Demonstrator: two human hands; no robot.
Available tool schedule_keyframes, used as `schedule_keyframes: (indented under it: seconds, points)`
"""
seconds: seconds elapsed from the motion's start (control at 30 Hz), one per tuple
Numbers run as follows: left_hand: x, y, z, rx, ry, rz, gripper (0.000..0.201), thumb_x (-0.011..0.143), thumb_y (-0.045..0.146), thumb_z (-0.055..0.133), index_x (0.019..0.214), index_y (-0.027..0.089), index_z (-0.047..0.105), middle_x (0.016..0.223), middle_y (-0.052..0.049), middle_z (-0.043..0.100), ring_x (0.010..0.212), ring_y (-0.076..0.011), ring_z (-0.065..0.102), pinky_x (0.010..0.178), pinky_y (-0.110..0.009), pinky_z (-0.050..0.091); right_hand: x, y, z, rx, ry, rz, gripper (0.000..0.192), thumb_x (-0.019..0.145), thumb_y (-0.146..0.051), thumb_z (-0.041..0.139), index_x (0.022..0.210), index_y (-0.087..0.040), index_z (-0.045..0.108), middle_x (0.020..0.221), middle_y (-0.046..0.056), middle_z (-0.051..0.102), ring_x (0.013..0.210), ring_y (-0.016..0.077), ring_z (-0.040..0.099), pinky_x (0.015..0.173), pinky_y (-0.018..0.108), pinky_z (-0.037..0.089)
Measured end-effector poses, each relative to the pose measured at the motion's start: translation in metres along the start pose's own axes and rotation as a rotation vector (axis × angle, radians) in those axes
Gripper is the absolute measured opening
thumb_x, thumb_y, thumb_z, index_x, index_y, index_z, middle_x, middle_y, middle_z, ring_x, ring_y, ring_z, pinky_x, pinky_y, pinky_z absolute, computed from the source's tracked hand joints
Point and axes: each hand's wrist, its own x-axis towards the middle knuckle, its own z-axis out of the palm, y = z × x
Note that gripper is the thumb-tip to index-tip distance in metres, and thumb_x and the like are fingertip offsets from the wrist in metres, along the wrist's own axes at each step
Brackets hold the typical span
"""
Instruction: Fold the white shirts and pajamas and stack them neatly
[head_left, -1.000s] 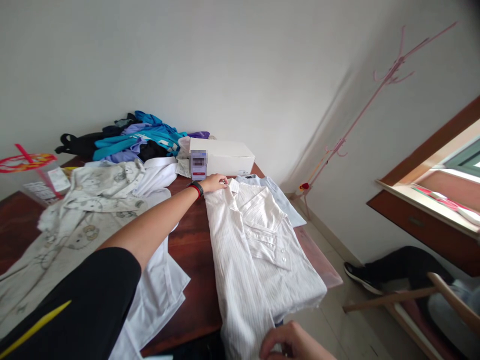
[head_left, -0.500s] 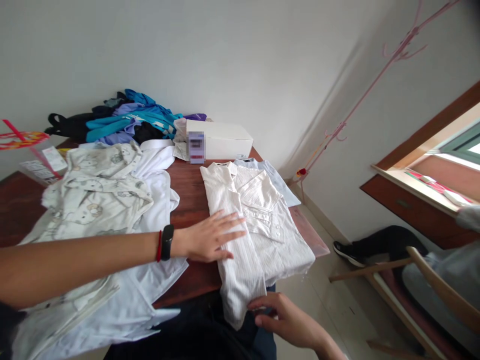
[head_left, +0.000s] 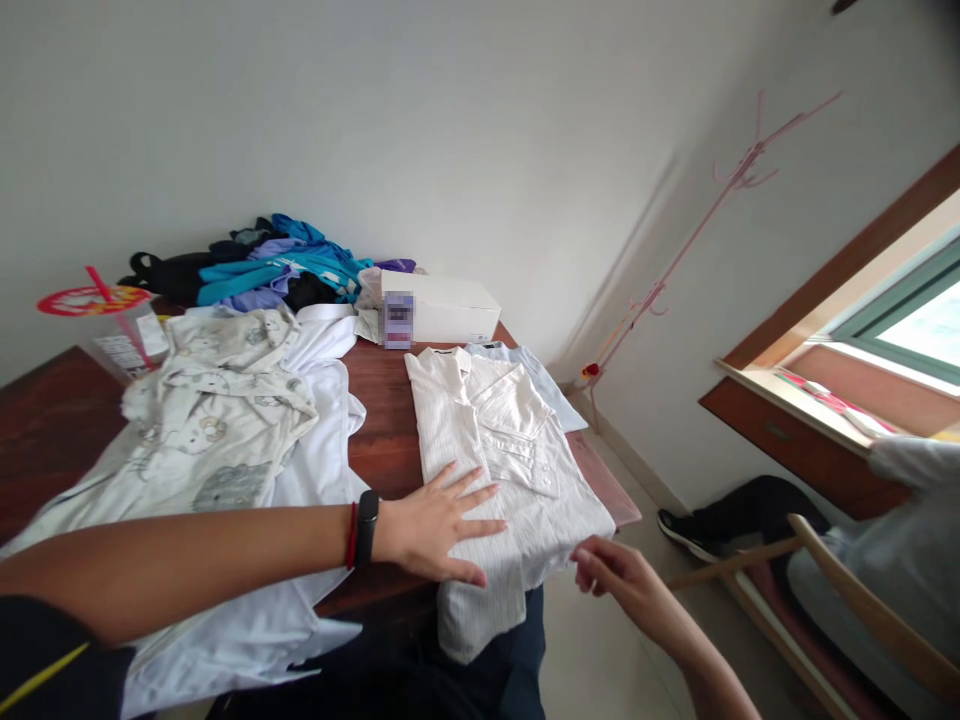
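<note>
A white striped button-up shirt (head_left: 517, 480) lies partly folded on the table, one sleeve laid across its front and its lower left part hanging over the front edge. My left hand (head_left: 446, 525) is spread flat on the shirt's left side, fingers apart. At the shirt's lower right hem, my right hand (head_left: 607, 575) has its fingers curled together; whether cloth is between them is hidden. A light blue folded garment (head_left: 536, 375) shows from under the white shirt.
On the left lie a printed pale garment (head_left: 225, 430) and a white shirt (head_left: 334, 420). Behind them are a heap of blue and black clothes (head_left: 285, 262), a lidded cup (head_left: 112, 335) and a white box (head_left: 450, 308). A person sits in a wooden chair (head_left: 847, 580) at right.
My right hand has moved right, from the shirt's lower left hanging part to its lower right hem. My left hand stays flat on the cloth, fingers spread wider. The view has shifted somewhat.
</note>
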Motion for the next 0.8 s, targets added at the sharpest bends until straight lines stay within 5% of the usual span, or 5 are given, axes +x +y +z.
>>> schedule_keyframes:
  seconds: [0.13,0.2,0.43,0.6,0.8]
  points:
    - [0.003,-0.007,0.011,-0.006,0.027,0.028,0.082,0.093,0.078,0.048,0.162,0.035,0.037,0.172,-0.014,0.015,0.158,-0.0458,0.003,0.119,-0.075,0.000,0.011,0.028,-0.022,-0.316,0.548,0.114,0.047,0.084,-0.066,0.058,0.087,-0.020,0.067,0.092,0.012,0.071,0.087,0.0299,0.068,0.075,0.039,0.050]
    - [0.003,-0.007,0.011,-0.010,0.024,0.023,0.084,0.092,0.079,0.048,0.161,0.034,0.038,0.172,-0.015,0.014,0.158,-0.0474,0.004,0.118,-0.077,0.001,0.012,0.044,-0.021,-0.380,0.639,0.175,0.049,0.080,-0.069,0.059,0.089,-0.021,0.066,0.092,0.012,0.071,0.087,0.0313,0.069,0.078,0.041,0.051]
    - [0.081,-0.023,-0.062,-0.055,-0.022,-0.088,0.046,0.101,0.055,0.046,0.129,0.028,0.070,0.126,-0.011,0.074,0.114,-0.0320,0.069,0.096,-0.044,0.053,0.011,0.083,0.003,-0.046,0.520,0.150,0.062,0.073,-0.076,0.065,0.099,-0.019,0.067,0.107,0.014,0.076,0.103,0.0362,0.072,0.088,0.044,0.055]
    - [0.195,-0.091,-0.116,0.026,0.115,-0.252,0.042,0.096,0.018,0.045,0.134,0.018,0.065,0.118,-0.012,0.075,0.100,-0.0245,0.071,0.087,-0.033,0.054,0.006,0.076,0.001,0.147,0.366,0.126,0.062,0.070,-0.077,0.073,0.086,-0.016,0.073,0.090,0.012,0.077,0.097,0.0371,0.072,0.085,0.045,0.058]
    - [0.271,-0.164,-0.119,0.101,0.090,-0.347,0.063,0.078,0.013,0.065,0.141,0.019,0.062,0.121,-0.015,0.070,0.089,-0.0262,0.071,0.078,-0.033,0.054,0.001,0.074,0.018,0.425,0.323,0.161,0.069,0.063,-0.074,0.082,0.099,-0.015,0.076,0.090,0.012,0.078,0.085,0.0331,0.074,0.080,0.045,0.060]
